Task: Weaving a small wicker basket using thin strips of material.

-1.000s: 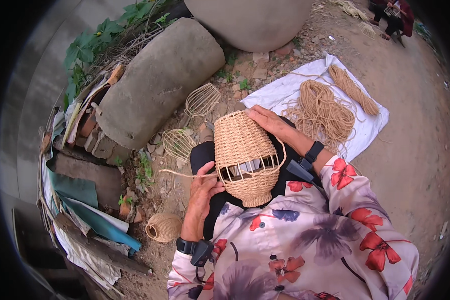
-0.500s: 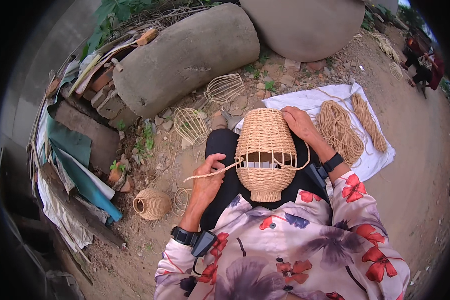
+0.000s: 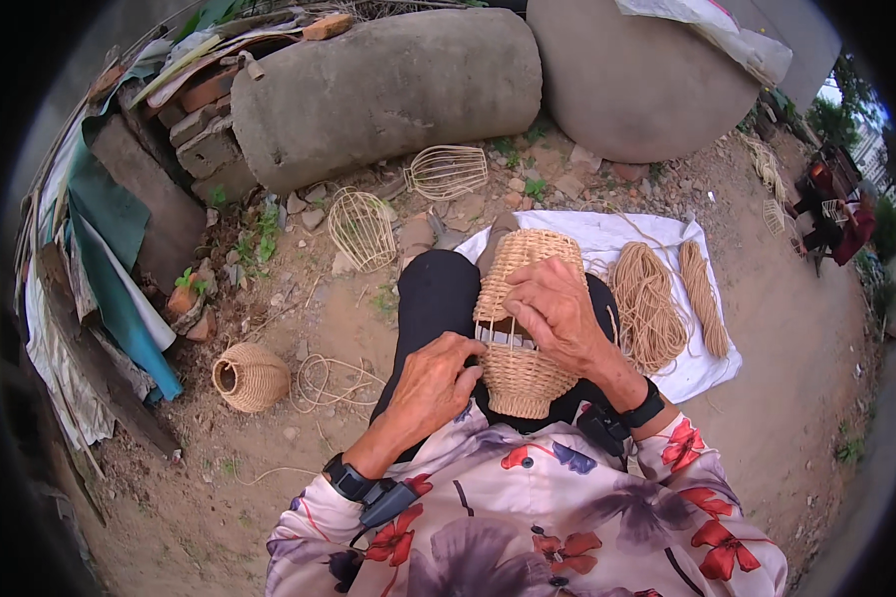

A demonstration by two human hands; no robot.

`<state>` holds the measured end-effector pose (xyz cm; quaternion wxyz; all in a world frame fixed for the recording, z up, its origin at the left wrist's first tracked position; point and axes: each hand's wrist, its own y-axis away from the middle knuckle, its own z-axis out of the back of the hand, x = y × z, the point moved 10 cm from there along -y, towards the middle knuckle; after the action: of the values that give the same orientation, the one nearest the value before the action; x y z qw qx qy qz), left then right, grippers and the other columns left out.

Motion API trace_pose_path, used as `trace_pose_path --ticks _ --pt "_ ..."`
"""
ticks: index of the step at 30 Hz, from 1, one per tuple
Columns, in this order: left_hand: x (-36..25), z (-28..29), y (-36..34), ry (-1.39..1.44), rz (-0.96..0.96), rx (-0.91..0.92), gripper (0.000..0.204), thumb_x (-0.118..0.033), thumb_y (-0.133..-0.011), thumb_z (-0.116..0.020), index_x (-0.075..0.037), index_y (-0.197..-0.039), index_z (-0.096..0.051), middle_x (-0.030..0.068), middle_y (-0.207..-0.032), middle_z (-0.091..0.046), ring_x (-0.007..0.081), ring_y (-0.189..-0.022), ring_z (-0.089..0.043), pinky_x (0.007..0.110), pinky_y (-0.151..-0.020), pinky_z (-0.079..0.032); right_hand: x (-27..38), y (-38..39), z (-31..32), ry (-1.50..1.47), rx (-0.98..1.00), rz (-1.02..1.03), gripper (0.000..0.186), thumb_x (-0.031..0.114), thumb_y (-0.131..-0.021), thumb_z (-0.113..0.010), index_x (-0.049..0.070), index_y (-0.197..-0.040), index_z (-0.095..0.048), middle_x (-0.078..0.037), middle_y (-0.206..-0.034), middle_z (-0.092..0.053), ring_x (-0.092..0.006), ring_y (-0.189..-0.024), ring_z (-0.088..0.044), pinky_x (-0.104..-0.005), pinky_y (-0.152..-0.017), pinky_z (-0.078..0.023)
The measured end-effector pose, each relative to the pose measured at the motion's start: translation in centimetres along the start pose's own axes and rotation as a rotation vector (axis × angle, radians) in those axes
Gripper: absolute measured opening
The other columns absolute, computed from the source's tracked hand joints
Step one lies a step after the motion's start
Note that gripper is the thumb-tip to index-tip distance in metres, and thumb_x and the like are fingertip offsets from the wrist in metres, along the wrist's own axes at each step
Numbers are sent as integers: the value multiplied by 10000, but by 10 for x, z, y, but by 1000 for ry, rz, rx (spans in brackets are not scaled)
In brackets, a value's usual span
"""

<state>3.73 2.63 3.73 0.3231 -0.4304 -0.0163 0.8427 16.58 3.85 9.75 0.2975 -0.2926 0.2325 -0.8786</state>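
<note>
A tan woven basket (image 3: 530, 382) lies between my legs, narrow-necked towards me and wider beyond. Across its middle an unwoven band leaves pale upright rods showing. My left hand (image 3: 433, 383) presses its bent fingers on the left edge of that band. Over the band's right part reaches my right hand (image 3: 562, 313), fingertips pinched together near the rods; what they hold is too small to make out. It covers part of the upper weave. A short cord end hangs by the basket's right side.
A white sheet (image 3: 707, 383) on the right bears a coil of twine (image 3: 650, 310) and a twisted hank (image 3: 704, 298). Bare rod frames (image 3: 361, 231) lie ahead. At left are a small woven basket (image 3: 252, 377) and loose cord. A concrete cylinder (image 3: 388, 95) lies beyond; another person (image 3: 851, 234) sits far right.
My right hand has come down from the basket's far rim to its open band. My left hand has moved right onto the basket's edge. The long cord has left its place across my left hand.
</note>
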Motion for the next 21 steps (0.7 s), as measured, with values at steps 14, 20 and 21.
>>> trace_pose_path --ticks 14,20,21 --pt "-5 9 -33 183 39 -219 117 17 -828 -647 -14 -939 -668 68 -814 -596 160 -609 -567 287 -554 -457 -28 70 44 -157 -161 -358 92 53 -794 -691 31 -851 -621 -61 -781 -581 -221 -731 -534 -334 -700 -407" --pt "-50 -2 -50 296 -168 -148 165 -7 -842 -654 -6 -1007 -664 90 -901 -633 164 -723 -632 255 -617 -497 -21 79 57 -348 -232 -440 103 16 -806 -678 15 -891 -621 -83 -826 -615 -192 -750 -582 -300 -680 -458" --pt "-54 -3 -49 289 -177 -138 165 -7 -842 -654 -6 -1007 -664 90 -901 -633 164 -723 -632 255 -617 -497 -13 74 55 -379 -210 -394 103 18 -809 -679 14 -895 -622 -86 -826 -616 -193 -767 -592 -302 -689 -461"
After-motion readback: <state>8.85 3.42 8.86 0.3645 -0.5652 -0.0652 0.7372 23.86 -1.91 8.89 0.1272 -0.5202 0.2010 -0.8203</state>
